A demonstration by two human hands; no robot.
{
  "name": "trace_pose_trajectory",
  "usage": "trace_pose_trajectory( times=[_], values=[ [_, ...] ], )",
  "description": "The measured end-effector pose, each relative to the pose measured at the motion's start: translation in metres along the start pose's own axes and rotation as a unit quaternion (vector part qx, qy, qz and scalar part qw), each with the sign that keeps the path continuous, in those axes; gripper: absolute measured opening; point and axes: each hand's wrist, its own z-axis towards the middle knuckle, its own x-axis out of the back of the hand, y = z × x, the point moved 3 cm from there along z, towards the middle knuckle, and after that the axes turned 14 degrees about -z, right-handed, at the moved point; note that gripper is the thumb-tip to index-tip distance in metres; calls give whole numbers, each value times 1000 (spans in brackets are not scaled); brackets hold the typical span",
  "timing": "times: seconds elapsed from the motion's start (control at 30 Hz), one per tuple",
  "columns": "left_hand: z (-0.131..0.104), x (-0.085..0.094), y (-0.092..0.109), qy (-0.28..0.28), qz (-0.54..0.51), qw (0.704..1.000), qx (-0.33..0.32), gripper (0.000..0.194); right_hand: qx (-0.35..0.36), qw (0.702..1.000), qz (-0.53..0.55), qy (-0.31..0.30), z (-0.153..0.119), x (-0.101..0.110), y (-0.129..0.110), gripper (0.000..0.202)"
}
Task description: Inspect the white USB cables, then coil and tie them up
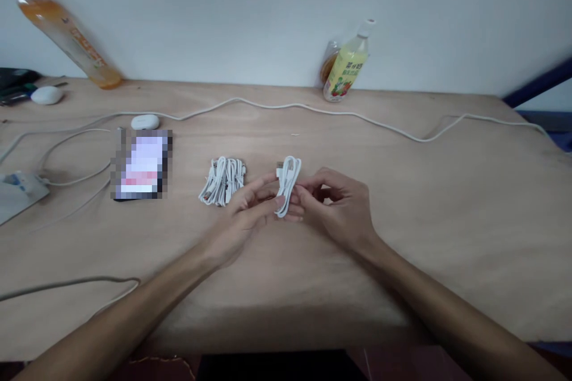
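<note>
A coiled white USB cable (288, 186) is held up over the table between my two hands. My left hand (255, 205) pinches it from the left, with the thumb across its lower part and fingers behind. From the right, my right hand (337, 199) grips its edge between thumb and forefinger, the other fingers curled. At the coil's upper left a plug end shows. Just left of my left hand, a pile of bundled white cables (222, 180) lies on the wooden table (429, 208).
A phone (142, 165) and a white earbud case (145, 122) lie left. A long white cord (268, 108) runs across the table's back. Against the wall lean an orange drink bottle (71, 41) and a yellow drink bottle (348, 65). A white power strip (20, 193) sits far left.
</note>
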Motion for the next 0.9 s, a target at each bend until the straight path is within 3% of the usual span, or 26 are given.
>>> trace_pose_trajectory(
  times=[0.23,0.53,0.8,0.9],
  values=[
    [-1,0,-3,-12,-42,998,37,46,-57,991,81,-87,4,-6,5,18],
    [-5,1,-5,-52,14,993,106,91,-50,986,119,-104,-2,-15,12,9],
    [-10,-2,-2,-137,34,979,147,78,13,985,135,-109,-3,-13,8,12],
    [-11,-6,2,-155,86,974,145,72,25,987,118,-105,-3,-11,8,10]
  ],
)
